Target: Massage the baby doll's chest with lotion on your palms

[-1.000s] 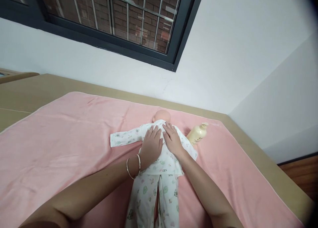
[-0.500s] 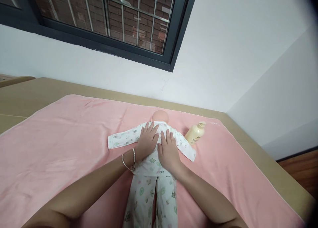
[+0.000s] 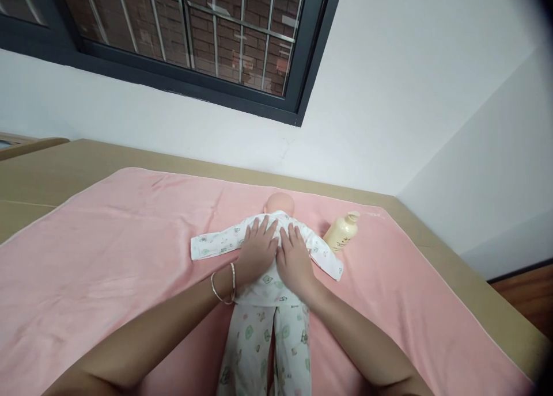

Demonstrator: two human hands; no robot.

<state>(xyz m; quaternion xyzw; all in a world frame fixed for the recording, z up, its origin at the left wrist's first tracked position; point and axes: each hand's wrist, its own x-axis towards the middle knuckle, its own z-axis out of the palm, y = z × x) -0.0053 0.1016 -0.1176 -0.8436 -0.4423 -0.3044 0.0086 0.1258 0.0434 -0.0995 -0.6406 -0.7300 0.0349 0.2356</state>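
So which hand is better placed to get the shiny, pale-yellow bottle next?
Probably the right hand: it is nearer the bottle. The left hand is farther away. Both rest on the bald doll in white, printed cloth pyjamas.

Seemingly home: pink blanket [image 3: 121, 235], window [image 3: 185, 45]

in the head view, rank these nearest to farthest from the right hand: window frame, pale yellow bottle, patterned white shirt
1. patterned white shirt: directly under the right hand
2. pale yellow bottle: to the hand's right, on the pink blanket
3. window frame: up on the wall, beyond the blanket
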